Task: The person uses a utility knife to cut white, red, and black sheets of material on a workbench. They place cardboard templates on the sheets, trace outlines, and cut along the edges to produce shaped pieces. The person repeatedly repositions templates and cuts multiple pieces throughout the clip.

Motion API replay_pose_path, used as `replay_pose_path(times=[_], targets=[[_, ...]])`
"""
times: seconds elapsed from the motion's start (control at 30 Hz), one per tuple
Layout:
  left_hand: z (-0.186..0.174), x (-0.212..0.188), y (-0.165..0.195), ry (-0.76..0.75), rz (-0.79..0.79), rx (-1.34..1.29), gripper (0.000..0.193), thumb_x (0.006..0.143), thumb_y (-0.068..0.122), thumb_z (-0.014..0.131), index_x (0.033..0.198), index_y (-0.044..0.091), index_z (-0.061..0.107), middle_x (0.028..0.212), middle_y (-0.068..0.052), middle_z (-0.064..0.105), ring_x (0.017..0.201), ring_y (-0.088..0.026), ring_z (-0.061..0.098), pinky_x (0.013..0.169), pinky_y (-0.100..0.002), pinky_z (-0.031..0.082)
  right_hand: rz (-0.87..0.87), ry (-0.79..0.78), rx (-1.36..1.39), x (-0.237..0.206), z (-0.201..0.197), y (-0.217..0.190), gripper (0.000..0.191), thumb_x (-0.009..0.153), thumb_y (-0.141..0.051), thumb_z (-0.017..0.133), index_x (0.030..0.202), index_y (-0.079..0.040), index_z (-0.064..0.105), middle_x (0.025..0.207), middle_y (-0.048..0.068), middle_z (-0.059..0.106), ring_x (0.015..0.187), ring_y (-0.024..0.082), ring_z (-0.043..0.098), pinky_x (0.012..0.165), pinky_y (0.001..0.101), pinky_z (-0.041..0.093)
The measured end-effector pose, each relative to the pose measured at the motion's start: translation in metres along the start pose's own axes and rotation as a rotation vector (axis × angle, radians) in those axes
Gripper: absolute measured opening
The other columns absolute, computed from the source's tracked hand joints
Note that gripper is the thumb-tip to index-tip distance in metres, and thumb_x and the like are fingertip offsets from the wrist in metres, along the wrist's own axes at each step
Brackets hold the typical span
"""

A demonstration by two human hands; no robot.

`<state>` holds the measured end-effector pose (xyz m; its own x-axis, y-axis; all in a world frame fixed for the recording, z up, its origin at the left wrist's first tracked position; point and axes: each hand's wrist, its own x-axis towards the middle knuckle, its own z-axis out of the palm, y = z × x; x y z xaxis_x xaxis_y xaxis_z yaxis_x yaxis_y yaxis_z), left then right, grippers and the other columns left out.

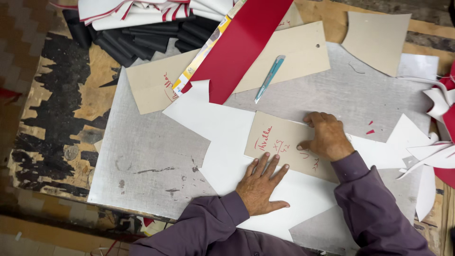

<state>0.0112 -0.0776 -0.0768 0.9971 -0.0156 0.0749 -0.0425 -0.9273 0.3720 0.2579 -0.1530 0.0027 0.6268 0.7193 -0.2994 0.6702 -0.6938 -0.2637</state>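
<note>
My left hand lies flat, fingers spread, on a large white sheet and touches the lower edge of a tan cardboard pattern with red handwriting. My right hand presses down on the right part of that same pattern, fingers curled onto its top edge. The pattern rests on the white sheet, which lies on a grey cutting board. Both sleeves are purple.
A teal-handled knife lies beyond the pattern on a larger tan cardboard piece. A red strip crosses it, with a ruler alongside. Black rolled pieces sit far left; white and red offcuts pile at right.
</note>
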Motion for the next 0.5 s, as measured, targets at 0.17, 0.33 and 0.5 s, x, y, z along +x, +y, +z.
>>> replay_pose_path(times=[0.17,0.33,0.5], targets=[[-0.044,0.009,-0.021,0.227,-0.167,-0.298,0.095,0.082,0.062,0.073,0.154,0.008,0.041,0.158,-0.029,0.034,0.150,-0.047,0.027,0.122,-0.058,0.028,-0.004,-0.129,-0.002,0.000,-0.009,-0.001,0.061,0.062,-0.024,0.098,0.114,-0.007,0.072,0.118,0.014,0.068,0.118,0.031,0.061,0.102,0.0421,0.050],[-0.139,0.074,-0.144,0.785,-0.478,0.029,0.097,0.079,0.048,0.089,0.148,0.000,0.039,0.146,-0.030,0.043,0.137,-0.048,0.041,0.111,-0.060,0.037,0.015,-0.070,0.089,-0.016,-0.013,-0.007,0.060,0.063,-0.017,0.094,0.117,-0.007,0.069,0.116,0.013,0.069,0.115,0.031,0.064,0.099,0.0404,0.052],[-0.185,0.116,-0.196,0.352,-0.843,-0.054,0.109,0.063,0.048,0.096,0.143,0.002,0.039,0.136,-0.022,0.052,0.129,-0.041,0.046,0.110,-0.055,0.035,0.099,-0.080,-0.026,-0.021,-0.005,-0.015,0.062,0.067,-0.020,0.093,0.121,-0.008,0.066,0.115,0.013,0.072,0.113,0.028,0.068,0.103,0.0375,0.053]])
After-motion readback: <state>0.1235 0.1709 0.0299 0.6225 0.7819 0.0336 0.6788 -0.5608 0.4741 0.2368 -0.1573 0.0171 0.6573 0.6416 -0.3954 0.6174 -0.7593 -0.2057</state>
